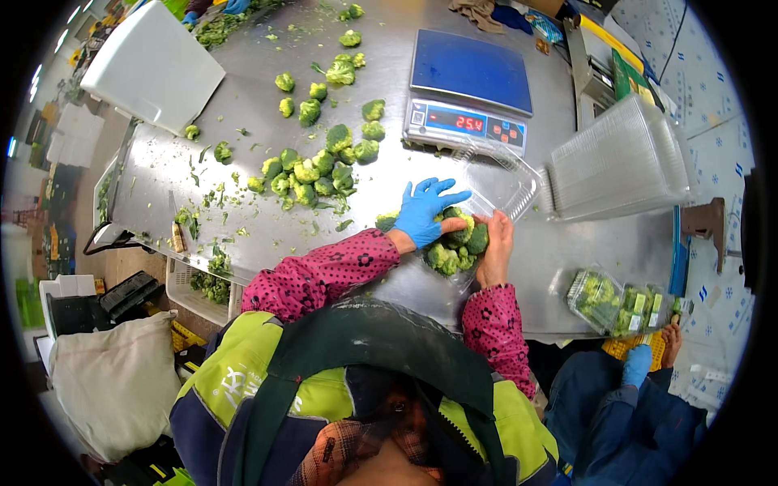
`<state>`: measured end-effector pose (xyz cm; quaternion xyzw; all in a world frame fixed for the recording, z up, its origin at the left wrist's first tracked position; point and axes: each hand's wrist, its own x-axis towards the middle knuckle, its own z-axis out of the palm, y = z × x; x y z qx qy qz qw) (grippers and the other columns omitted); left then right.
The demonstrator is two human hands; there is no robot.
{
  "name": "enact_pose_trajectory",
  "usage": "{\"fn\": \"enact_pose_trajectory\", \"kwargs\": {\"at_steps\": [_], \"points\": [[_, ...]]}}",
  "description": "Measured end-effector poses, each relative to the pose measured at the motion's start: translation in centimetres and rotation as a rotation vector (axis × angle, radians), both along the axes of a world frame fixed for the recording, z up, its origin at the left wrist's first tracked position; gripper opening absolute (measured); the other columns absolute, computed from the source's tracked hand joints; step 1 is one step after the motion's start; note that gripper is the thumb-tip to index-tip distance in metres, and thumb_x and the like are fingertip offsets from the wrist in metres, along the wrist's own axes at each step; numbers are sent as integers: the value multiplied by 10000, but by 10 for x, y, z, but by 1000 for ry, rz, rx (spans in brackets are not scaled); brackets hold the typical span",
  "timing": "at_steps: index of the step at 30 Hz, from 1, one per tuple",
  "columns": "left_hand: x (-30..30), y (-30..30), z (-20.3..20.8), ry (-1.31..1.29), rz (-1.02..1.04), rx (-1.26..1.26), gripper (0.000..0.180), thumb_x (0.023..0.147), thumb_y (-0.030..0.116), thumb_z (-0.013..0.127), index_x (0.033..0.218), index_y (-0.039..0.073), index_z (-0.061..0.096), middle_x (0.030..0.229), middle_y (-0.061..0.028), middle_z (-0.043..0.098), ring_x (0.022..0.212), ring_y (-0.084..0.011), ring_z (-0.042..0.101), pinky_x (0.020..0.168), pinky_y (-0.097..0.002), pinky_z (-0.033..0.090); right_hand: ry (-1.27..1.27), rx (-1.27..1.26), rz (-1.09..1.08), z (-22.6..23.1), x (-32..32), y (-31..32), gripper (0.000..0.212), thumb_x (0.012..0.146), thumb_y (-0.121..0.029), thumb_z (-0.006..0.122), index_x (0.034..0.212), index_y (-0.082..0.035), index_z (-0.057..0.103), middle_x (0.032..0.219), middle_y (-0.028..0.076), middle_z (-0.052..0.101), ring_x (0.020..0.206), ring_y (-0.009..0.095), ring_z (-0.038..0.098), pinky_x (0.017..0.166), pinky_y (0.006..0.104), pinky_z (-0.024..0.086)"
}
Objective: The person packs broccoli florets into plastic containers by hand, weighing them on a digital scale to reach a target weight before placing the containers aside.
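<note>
Directly before me a clear plastic clamshell box [519, 185] has its lid flipped back toward the scale, and green broccoli florets [443, 259] fill its base. My left hand [423, 215], in a blue glove, lies over the left side of the florets with fingers spread and the thumb touching one. Bare and curled along the right side, my right hand [496, 249] grips the box, its fingertips beside the outer florets. The hands and florets hide most of the base's rim. Further left, a loose pile of broccoli [312, 174] rests on the metal table [267, 73].
A blue-topped weighing scale [470, 73] stands beyond the box. Stacked clear containers [620, 166] are to its right. Filled broccoli packs [597, 298] sit at the near right, by a co-worker's gloved hand [637, 364]. A white bin [154, 69] stands far left; a small knife [177, 235] lies left.
</note>
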<state>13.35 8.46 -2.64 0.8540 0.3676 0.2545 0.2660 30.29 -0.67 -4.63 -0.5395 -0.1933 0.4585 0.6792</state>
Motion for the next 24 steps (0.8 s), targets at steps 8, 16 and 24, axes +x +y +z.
{"fn": "enact_pose_trajectory", "kwargs": {"at_steps": [8,16,24], "points": [[-67,-6,5,-416,166,-229,530,949,223,638,1449,118,498,1427,-169,502,1320,-326,447,1099,-426,383,-120,-27,-77,-21,5,15,365,1040,-280,530,1302,-34,464,902,134,687,822,174,637,770,313,518],[-146,-9,9,-212,412,-90,489,871,91,695,1350,127,605,1347,-122,575,1287,-333,474,1091,-436,380,-86,126,-99,34,76,131,394,1020,-248,567,1322,1,520,956,135,692,862,188,665,753,337,574],[-131,78,26,135,381,190,631,767,135,758,1370,208,588,1371,-109,570,1338,-390,426,1153,-548,276,-261,251,-19,51,165,313,414,1014,-293,585,1303,-14,484,1006,184,705,848,187,669,749,311,549]]}}
